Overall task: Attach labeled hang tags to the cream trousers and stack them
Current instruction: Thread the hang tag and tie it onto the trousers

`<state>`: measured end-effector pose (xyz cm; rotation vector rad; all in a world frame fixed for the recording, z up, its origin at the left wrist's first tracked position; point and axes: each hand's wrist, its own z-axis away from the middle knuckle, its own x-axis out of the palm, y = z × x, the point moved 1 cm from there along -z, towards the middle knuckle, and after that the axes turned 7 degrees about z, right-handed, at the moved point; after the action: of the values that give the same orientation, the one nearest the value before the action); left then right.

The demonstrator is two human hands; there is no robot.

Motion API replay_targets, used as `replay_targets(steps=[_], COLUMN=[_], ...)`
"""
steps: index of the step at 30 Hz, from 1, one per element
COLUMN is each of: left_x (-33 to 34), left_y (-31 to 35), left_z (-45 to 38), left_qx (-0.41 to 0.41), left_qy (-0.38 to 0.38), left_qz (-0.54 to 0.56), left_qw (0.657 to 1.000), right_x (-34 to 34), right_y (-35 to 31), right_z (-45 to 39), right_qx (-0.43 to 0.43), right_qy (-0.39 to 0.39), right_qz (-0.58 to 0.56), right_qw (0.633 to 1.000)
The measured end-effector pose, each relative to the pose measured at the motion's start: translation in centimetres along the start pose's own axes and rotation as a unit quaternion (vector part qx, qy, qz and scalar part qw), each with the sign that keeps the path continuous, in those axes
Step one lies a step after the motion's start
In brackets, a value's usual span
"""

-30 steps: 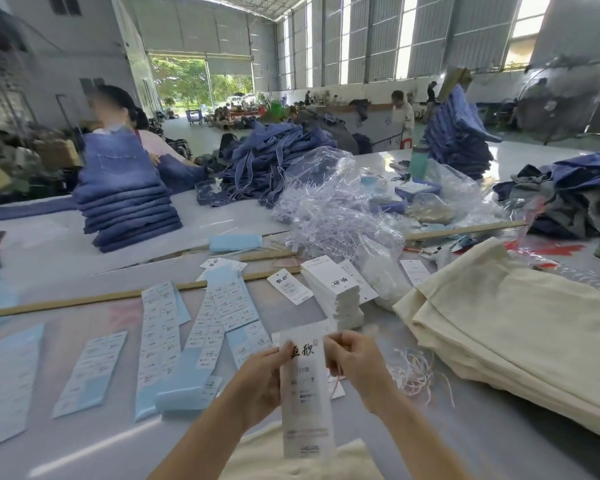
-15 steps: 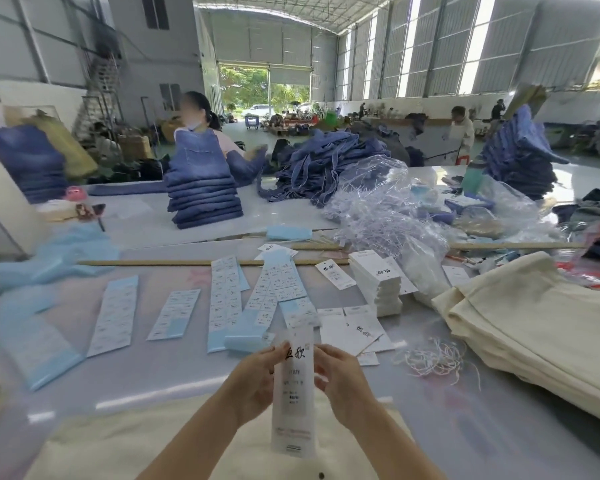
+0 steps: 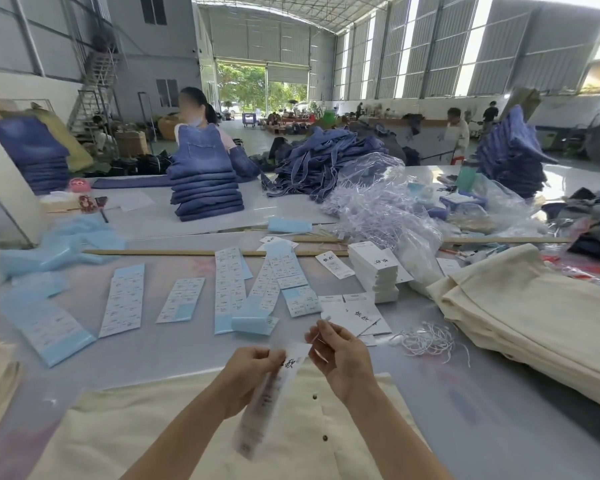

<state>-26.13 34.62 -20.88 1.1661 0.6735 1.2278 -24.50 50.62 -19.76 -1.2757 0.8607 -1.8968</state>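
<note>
Grey table bears cream trousers, label sheets, seemingly string.

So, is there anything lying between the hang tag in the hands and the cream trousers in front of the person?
Nothing visible. The left hand holds the hang tag right above the cream trousers, and the right hand pinches a thin white string beside the tag's top. Only air lies between tag and cloth.

White hang tag above spread cream trousers.
</note>
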Motion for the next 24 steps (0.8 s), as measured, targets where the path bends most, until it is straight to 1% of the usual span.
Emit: replay_targets(steps=[4,7,10,12,14,15,18,20,22,24], left_x=[0.0,0.2,0.5,0.8,1.2,1.3,1.4,1.5,1.5,1.6], left_y=[-0.3,0.1,0.4,0.4,0.1,-0.1,-0.3,-0.1,0.2,0.4], left_z=[0.8,1.2,1.6,1.8,1.8,1.8,1.4,1.1,0.8,0.5], left_qx=[0.031,0.056,0.07,0.07,0.058,0.054,0.062,0.068,0.072,0.072], left_qy=[-0.022,-0.021,-0.023,-0.045,-0.077,-0.081,-0.052,-0.035,-0.025,-0.01], left_qz=[-0.061,-0.088,-0.063,-0.041,0.011,0.038,0.068,0.066,0.068,0.071], left_qw=[0.997,0.994,0.995,0.996,0.995,0.995,0.994,0.995,0.995,0.995], right_x=[-0.2,-0.7,-1.1,-1.2,-1.2,-1.1,-0.8,-0.7,-0.6,-0.6], right_y=[0.2,0.5,1.5,2.0,2.3,2.3,1.8,1.4,1.2,1.0], right_z=[0.7,1.5,2.3,2.7,2.7,2.6,2.4,2.2,1.8,1.6], right_qx=[-0.042,-0.089,-0.095,-0.09,-0.114,-0.134,-0.207,-0.239,-0.246,-0.219], right_qy=[-0.001,0.013,0.005,-0.014,-0.038,-0.049,-0.057,-0.05,-0.04,-0.042], right_qz=[-0.014,0.039,0.079,0.121,0.199,0.244,0.367,0.412,0.43,0.42], right_qw=[0.999,0.995,0.992,0.988,0.973,0.959,0.905,0.878,0.868,0.879])
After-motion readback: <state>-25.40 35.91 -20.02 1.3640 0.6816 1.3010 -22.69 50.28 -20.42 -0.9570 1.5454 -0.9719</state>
